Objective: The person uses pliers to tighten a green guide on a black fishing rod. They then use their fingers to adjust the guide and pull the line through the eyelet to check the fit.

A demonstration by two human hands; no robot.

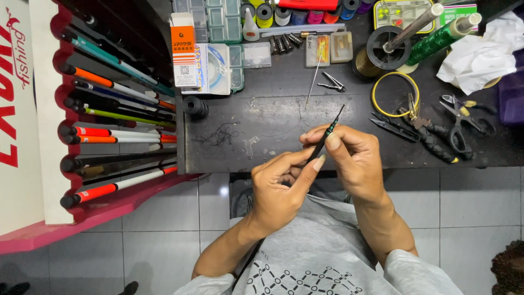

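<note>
Pinching a thin dark rod (327,134) (tip up) in both hands, left hand (281,188), right hand (352,158), above black workbench (273,114).

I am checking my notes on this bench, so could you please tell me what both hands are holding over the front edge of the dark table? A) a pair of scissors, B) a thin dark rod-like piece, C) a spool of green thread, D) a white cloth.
B: the left hand and right hand together pinch a thin dark rod-like piece, while the scissors lie untouched on the table.
</note>
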